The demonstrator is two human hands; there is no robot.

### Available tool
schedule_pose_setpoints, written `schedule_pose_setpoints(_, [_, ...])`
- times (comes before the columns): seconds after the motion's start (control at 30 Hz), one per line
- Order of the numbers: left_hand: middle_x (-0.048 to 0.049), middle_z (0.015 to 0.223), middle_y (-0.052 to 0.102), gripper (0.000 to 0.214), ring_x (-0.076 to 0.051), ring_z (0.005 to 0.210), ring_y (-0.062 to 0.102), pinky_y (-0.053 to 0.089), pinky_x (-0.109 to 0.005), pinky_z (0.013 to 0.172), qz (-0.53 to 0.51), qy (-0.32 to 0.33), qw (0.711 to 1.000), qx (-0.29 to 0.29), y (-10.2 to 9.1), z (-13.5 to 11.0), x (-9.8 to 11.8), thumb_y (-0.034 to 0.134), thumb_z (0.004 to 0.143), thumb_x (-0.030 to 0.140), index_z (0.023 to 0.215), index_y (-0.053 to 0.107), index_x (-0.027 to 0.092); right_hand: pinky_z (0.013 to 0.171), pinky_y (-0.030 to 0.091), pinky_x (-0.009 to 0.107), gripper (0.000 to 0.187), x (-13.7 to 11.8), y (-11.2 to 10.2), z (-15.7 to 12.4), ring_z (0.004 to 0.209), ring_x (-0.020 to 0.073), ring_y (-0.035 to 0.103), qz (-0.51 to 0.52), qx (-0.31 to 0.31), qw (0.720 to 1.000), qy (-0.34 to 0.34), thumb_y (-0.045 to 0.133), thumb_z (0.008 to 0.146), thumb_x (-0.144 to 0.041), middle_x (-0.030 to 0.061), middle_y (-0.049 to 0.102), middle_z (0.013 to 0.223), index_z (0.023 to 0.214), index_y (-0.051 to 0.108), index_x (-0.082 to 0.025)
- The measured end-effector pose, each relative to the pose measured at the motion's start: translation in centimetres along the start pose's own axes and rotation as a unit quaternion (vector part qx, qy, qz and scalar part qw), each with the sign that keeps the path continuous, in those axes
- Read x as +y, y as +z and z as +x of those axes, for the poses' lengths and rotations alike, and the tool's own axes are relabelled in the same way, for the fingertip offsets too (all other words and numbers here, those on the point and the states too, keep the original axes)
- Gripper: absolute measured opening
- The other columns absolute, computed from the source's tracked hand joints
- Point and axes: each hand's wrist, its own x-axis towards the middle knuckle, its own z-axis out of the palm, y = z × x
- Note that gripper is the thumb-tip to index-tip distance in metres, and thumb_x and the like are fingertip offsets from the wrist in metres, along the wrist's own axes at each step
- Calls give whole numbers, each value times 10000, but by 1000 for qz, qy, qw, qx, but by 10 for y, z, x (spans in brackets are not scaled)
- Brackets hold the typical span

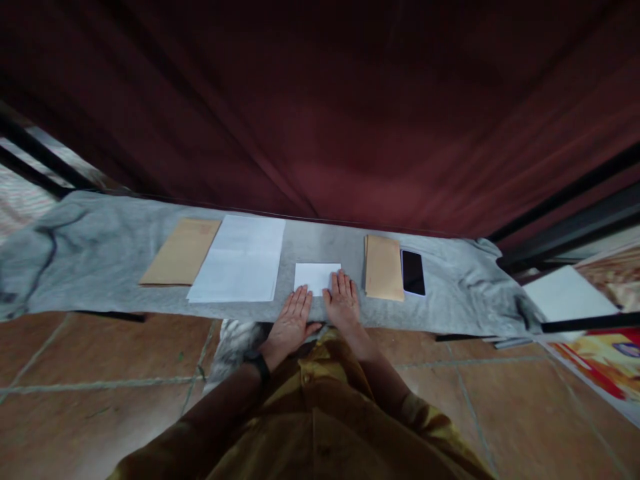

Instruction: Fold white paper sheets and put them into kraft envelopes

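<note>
A small white rectangle of paper (314, 275), perhaps folded, lies flat on the grey cloth in front of me. My left hand (293, 320) rests on its lower left corner, palm down with the fingers stretched out. On the right edge of the paper lies my right hand (343, 301), also flat, its fingers extended. Neither hand grips anything. Left of the hands is a stack of large white sheets (240, 260), partly beside a big brown envelope (183, 252). Smaller brown envelopes (384, 268) lie to the right, close to a dark-screened phone (413, 272).
Grey cloth (325, 241) covers the long narrow surface. A dark red curtain (320, 133) hangs along its far side. Black metal bars (565, 193) flank both ends. At the right stand a white panel (570, 293) and a colourful printed sheet (607, 360). Tiled floor (125, 353) shows below.
</note>
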Motion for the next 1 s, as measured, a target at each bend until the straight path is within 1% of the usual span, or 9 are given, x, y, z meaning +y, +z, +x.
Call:
schedule_pose_setpoints(0.1, [-259,1591,359,758,-335,1516,288,322,-519,1209,18,2,1000,0,-1,0,-1,499,953,521,1517,359,33,1215,238,491,592,-2,0,-1,1484,289,341,-8,15,1000,-5,447,1026,-349,197,340,1610,1551,370,-86])
schedule_pose_setpoints(0.2, [-236,1538,459,636,-321,1471,388,359,-490,1194,27,-6,1000,2,-5,5,-3,468,980,482,1454,471,57,1200,260,503,584,-1,2,-1,1471,304,360,-15,32,999,-17,452,1029,-352,206,360,1599,1542,385,-81])
schedule_pose_setpoints(0.27, [-205,1479,542,536,-302,1418,469,377,-481,1185,25,-21,999,7,-9,15,-3,424,1006,425,1411,532,90,1190,272,512,580,1,3,-2,1463,316,370,-20,41,999,-24,442,1034,-359,208,374,1592,1540,388,-79])
schedule_pose_setpoints(0.33, [-174,1462,569,486,-279,1398,495,380,-473,1184,20,-38,999,19,-12,29,-3,371,1025,360,1410,539,115,1183,277,519,581,2,4,-2,1455,326,377,-24,44,998,-29,442,1035,-362,212,381,1587,1538,390,-75])
schedule_pose_setpoints(0.47, [-139,1573,448,510,-258,1492,359,315,-465,1225,14,-35,999,28,-10,62,-3,334,1029,324,1477,469,121,1179,280,525,565,2,4,-2,1456,328,375,-29,42,998,-30,441,1034,-341,210,375,1592,1532,398,-79])
schedule_pose_setpoints(0.57, [-170,1591,406,547,-284,1511,317,283,-505,1229,22,-57,998,11,-4,74,-7,340,1030,384,1487,457,108,1177,282,528,559,1,3,-1,1462,317,368,-25,40,999,-26,427,1039,-347,204,378,1592,1534,395,-90])
schedule_pose_setpoints(0.67, [-204,1598,375,594,-310,1510,312,273,-525,1224,31,-80,996,4,2,73,-12,346,1026,423,1502,432,78,1185,277,520,578,0,1,-1,1466,314,363,-23,35,999,-20,427,1040,-373,203,379,1591,1536,388,-81])
schedule_pose_setpoints(0.77, [-228,1600,356,648,-321,1513,300,272,-512,1225,37,-88,995,14,6,68,-16,353,1021,451,1518,392,37,1193,276,506,598,3,1,-3,1468,306,361,-20,36,999,-11,432,1036,-372,205,410,1573,1540,370,-55])
schedule_pose_setpoints(1.0, [-242,1598,350,678,-338,1510,303,275,-515,1222,43,-95,994,20,7,68,-13,355,1016,477,1515,392,19,1186,299,517,547,5,-3,-1,1462,309,377,-1,53,999,-9,391,1036,-308,205,422,1567,1516,408,-47])
